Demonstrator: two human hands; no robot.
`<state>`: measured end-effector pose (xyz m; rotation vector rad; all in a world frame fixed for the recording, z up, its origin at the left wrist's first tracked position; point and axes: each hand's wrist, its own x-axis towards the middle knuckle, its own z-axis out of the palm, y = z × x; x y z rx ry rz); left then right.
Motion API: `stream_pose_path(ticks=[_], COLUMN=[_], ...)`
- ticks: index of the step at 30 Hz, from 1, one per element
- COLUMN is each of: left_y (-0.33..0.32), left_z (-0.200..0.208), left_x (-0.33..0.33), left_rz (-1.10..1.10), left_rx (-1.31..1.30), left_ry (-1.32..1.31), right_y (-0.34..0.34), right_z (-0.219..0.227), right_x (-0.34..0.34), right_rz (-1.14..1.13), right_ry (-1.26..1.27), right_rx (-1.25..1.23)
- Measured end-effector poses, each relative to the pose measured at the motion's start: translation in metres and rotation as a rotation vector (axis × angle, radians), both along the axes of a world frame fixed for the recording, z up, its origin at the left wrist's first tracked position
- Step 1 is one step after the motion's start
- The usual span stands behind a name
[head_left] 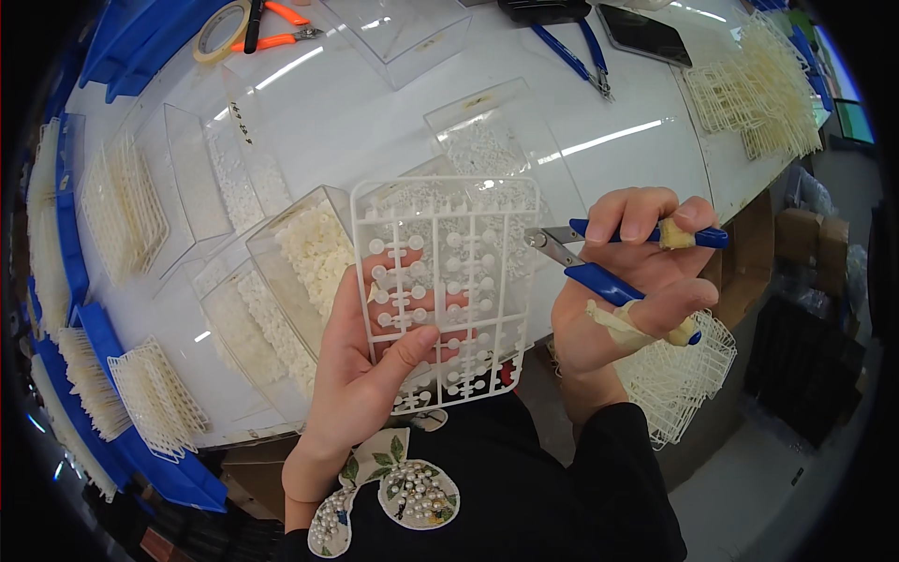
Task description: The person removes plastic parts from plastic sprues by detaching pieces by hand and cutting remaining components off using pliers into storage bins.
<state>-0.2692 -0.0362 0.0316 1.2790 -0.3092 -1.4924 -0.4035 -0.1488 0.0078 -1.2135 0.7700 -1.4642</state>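
Note:
My left hand (361, 370) grips a flat white plastic sprue frame (478, 325) by its left side. Its thumb lies in front and the fingers show behind, through the gaps. Small round parts sit along the frame's inner bars. Held in my right hand (595, 314) is a pair of blue-handled nippers (604, 281), the handles apart between fingers and thumb. Pale tape wraps the thumb and a fingertip. The nippers' tip points left, close to the frame's right edge; whether it touches the frame I cannot tell.
Clear plastic boxes of small white pieces (318, 244) stand on the white table (346, 122). Stacks of sprue frames lie at the left (122, 211), far right (758, 89) and lower right (688, 375). Orange-handled pliers (276, 40), tape (222, 33), blue-handled cutters (571, 56) and a phone (644, 36) lie farther back.

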Motion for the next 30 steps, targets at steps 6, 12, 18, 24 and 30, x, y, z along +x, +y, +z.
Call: stream_pose_path(ticks=[6,12,18,24,30], left_y=[-0.015,-0.016,0.000,0.042,0.100], left_z=[-0.018,-0.020,-0.013,0.007,-0.002], left_x=[-0.009,-0.012,0.007,0.039,0.101], left_rz=[-0.109,-0.140,0.077,0.583,0.574], left_rx=[-0.071,-0.089,-0.182,-0.500,-0.683], left_ry=[0.106,0.186,0.279,0.330,0.261], right_y=[-0.012,-0.013,-0.003,0.020,-0.006], right_z=[-0.007,-0.013,0.024,0.059,0.060], right_x=[-0.008,-0.012,0.006,0.027,0.079], right_rz=[-0.139,-0.179,-0.253,0.486,0.941], right_ry=[0.045,0.155,0.315,0.791,0.635], right_rx=[-0.084,-0.019,-0.225,0.011,0.049])
